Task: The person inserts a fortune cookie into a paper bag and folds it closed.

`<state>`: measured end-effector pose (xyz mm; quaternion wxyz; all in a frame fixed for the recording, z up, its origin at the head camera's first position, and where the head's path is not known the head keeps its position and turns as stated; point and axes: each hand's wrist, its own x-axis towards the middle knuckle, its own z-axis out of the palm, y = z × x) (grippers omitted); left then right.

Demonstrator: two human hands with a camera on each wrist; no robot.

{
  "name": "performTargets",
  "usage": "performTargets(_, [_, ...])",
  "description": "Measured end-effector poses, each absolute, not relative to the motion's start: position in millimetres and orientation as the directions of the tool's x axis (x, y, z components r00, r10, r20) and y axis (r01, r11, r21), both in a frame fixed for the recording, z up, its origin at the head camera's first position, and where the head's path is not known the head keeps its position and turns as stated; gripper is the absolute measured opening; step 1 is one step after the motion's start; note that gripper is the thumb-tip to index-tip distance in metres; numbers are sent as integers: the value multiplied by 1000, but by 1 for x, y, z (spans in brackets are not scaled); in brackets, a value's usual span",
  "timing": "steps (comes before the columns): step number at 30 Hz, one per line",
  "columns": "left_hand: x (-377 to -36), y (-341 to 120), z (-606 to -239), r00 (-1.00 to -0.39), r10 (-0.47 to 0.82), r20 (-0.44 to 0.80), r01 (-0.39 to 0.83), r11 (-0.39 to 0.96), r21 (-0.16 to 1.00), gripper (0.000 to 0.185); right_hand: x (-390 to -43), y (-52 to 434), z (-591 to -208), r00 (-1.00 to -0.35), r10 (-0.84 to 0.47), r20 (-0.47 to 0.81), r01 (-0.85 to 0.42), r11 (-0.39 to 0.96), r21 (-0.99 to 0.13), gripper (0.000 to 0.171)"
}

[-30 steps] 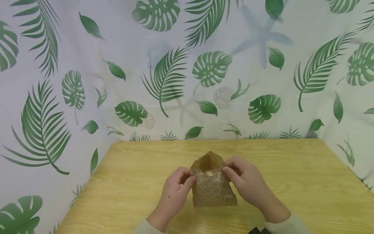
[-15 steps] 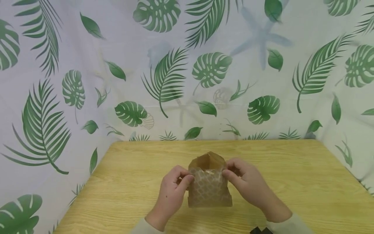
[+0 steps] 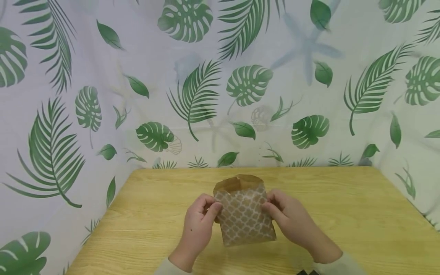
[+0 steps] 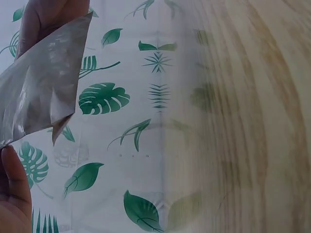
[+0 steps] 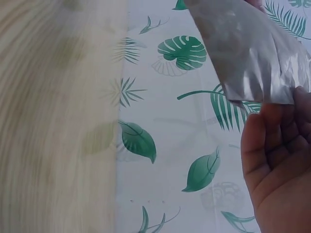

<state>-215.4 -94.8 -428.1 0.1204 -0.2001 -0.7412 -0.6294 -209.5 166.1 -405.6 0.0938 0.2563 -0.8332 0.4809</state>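
Note:
A brown paper bag (image 3: 245, 217) with a pale scalloped pattern is held up between both hands in the head view, its mouth gaping at the top. My left hand (image 3: 199, 223) pinches the bag's left edge between thumb and fingers. On the opposite edge, my right hand (image 3: 292, 219) pinches it the same way. The left wrist view has the bag (image 4: 43, 80) at upper left, with its bottom corner creased. In the right wrist view the bag (image 5: 252, 53) hangs above the curled fingers (image 5: 277, 131). What lies inside is hidden.
A wood-grain table (image 3: 158, 202) spreads beneath the hands. White cloth with green leaf prints (image 3: 206, 95) rises behind it and at both sides. A small black object (image 3: 307, 272) shows at the bottom edge, by the right sleeve.
The bag has tilted so its patterned front faces me more fully, and the pale thing glimpsed inside its mouth is now out of sight. My left hand has shifted slightly left.

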Motion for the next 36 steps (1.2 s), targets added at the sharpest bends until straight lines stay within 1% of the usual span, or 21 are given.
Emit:
performTargets(3, [-215,-97,-429,-894,153,422,440,117,890,21,-210,165,-405,-859,-349,375,-497,388,-776,11])
performTargets(6, [-215,-98,-428,-900,145,411,429,123,895,20,-212,166,-406,-857,-393,333,-481,381,-790,11])
performTargets(9, [-216,-100,-428,-904,139,405,422,135,896,20,-214,169,-406,-845,-430,317,-494,403,-770,12])
performTargets(12, [-216,-100,-427,-907,160,390,412,141,900,21,-214,171,-407,-842,-436,316,-497,404,-768,14])
performTargets(20, [-217,-102,-429,-920,252,300,336,114,935,22,-211,171,-410,-839,-404,365,-504,323,-801,11])
performTargets(24, [-218,-101,-430,-917,311,250,305,143,942,25,-211,170,-411,-848,-362,388,-502,313,-806,11])
performTargets(30, [-219,-99,-431,-894,379,238,319,164,934,22,-214,170,-413,-848,-326,418,-513,311,-800,12])
performTargets(33, [-219,-99,-430,-893,376,246,330,176,928,23,-215,169,-414,-841,-322,434,-527,314,-790,12])
performTargets(36, [-219,-99,-429,-896,367,251,338,197,920,25,-215,169,-414,-844,-305,441,-530,345,-775,11])
